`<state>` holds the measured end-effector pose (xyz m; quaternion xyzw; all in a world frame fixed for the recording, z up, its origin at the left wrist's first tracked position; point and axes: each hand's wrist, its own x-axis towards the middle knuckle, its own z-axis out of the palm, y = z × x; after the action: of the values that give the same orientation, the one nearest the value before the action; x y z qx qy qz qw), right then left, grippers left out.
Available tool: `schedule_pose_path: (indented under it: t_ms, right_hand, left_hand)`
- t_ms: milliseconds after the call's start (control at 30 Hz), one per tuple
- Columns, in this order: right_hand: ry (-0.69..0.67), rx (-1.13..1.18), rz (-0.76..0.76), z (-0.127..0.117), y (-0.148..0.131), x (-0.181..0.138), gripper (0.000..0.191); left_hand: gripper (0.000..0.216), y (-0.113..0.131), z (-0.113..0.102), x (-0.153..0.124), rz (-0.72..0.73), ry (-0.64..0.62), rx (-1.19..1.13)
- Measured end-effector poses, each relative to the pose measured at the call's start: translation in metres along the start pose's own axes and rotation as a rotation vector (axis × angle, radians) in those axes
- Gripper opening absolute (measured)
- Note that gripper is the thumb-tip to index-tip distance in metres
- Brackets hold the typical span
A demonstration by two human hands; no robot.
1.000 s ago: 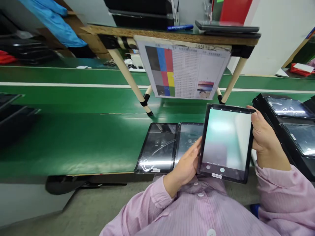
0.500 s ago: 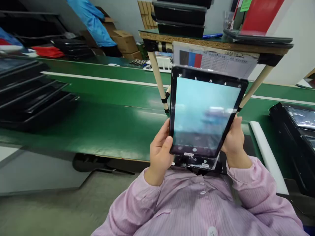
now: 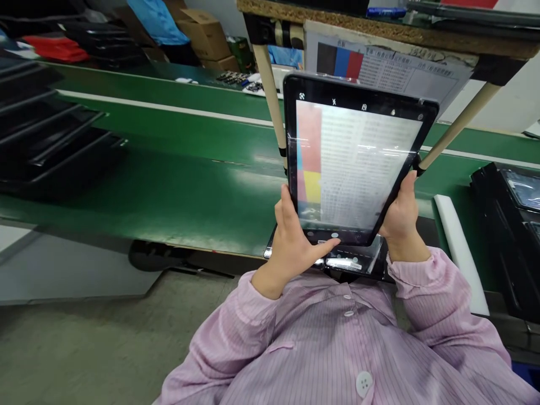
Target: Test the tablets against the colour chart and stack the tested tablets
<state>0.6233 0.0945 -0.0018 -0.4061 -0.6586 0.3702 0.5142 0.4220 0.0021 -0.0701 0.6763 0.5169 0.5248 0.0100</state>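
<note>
A black-framed tablet stands tilted up in front of my chest. Its camera screen shows a blurred view of a printed sheet with colour blocks. My right hand is closed around the tablet's right edge. At the lower left corner, my left hand has its fingers along the edge, and its thumb stretches across the bottom bezel near the round shutter button. Behind the tablet hangs the printed chart with black, blue and red blocks, partly covered by it. More glossy tablets lie below, by my waist.
A wooden shelf on pale pipe legs rises over the green bench. Stacked black trays stand at left. On the right are a white foam strip and a black tray with devices. Cardboard boxes sit behind.
The tablet has risen toward the chart, and its screen has gone from blurred blue-green to the sheet. My left thumb has swung from the side edge onto the bottom bezel.
</note>
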Motion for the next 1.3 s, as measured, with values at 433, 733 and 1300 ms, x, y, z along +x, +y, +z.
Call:
schedule_pose_path:
  t_ms: [433,733,1300]
  right_hand:
    - [0.051,-0.091,0.007,-0.002,0.003,0.002,0.093]
    - [0.058,0.279,0.150,0.004,-0.006,-0.003,0.090]
    - [-0.030,0.389,0.097,-0.003,-0.012,0.001,0.082]
  left_hand:
    - [0.151,-0.003,0.008,0.001,0.021,0.062,0.055]
    - [0.083,-0.011,0.001,0.003,-0.212,0.146,-0.567]
    - [0.063,-0.008,0.003,0.017,-0.486,0.213,-0.840]
